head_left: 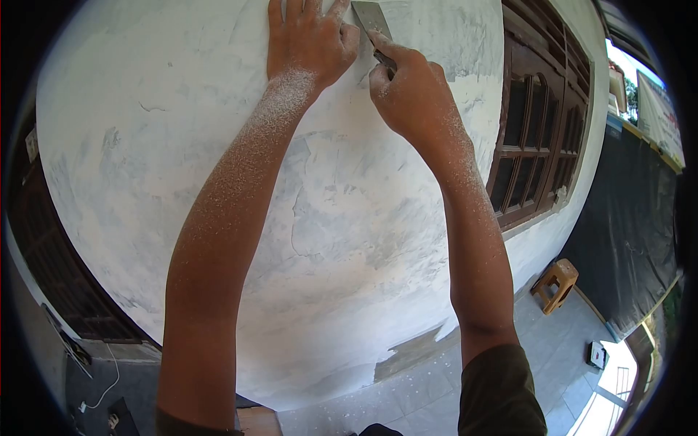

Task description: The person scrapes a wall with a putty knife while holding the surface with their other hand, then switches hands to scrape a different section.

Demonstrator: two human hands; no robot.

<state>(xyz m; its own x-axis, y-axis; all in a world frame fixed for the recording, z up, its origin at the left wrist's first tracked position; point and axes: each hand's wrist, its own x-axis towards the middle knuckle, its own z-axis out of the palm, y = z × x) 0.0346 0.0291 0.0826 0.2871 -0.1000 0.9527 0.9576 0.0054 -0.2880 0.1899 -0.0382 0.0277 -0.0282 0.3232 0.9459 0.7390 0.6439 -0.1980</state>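
High on the white, patchy wall point(342, 218), my right hand point(414, 91) is closed around the dark handle of a putty knife point(371, 18). Its flat metal blade points up and left against the wall, at the top edge of the view. Just left of the blade, my left hand point(309, 47) lies against the wall with fingers stretched upward, their tips partly cut off by the frame. White dust coats both wrists and forearms. Grey smears and fine cracks mark the wall around my hands.
A brown wooden window point(534, 116) is set in the wall on the right. Below it, a tan plastic stool point(556, 285) stands on the grey tiled floor point(436, 385), which has white flakes on it. A white cable point(116, 370) lies at lower left.
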